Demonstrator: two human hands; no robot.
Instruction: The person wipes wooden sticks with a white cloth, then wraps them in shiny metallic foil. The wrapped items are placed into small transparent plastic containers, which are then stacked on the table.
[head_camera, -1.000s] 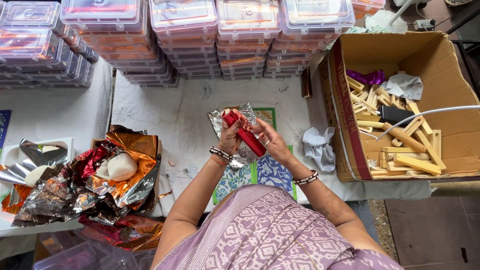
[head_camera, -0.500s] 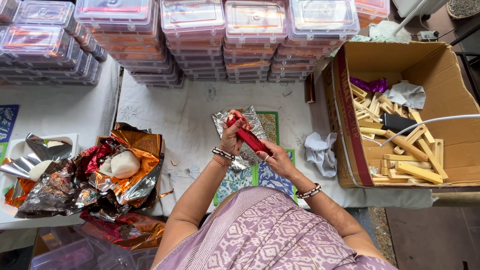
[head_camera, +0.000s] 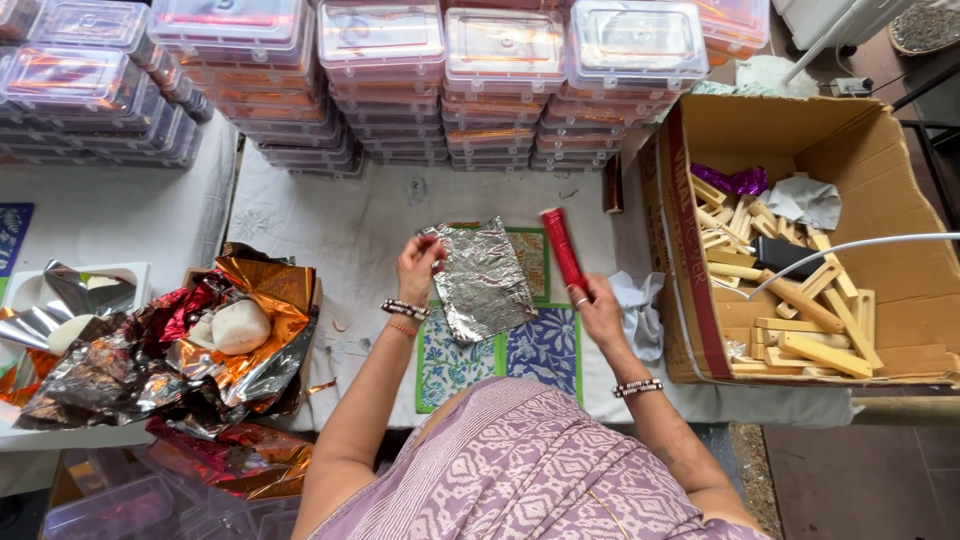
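Gripping a red-wrapped stick (head_camera: 563, 250), the right hand (head_camera: 597, 305) hovers over open cloth while the left hand (head_camera: 417, 268) pinches the silver foil's (head_camera: 485, 280) edge.

Left hand (head_camera: 415, 268): raised, fingers pinched together, wrist bangled.
Right hand (head_camera: 592, 303): raised, fingers closed in grip.
Forearms: extended forward, well apart.

stacked plastic boxes (head_camera: 380, 80), cardboard box (head_camera: 880, 160), wooden sticks (head_camera: 790, 300).

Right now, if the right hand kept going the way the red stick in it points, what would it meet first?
The right hand holds the red foil-wrapped stick pointing up the picture. Along that line lies bare white tablecloth, then probably the stacks of clear lidded boxes. Depth is unclear, so it might pass above them.
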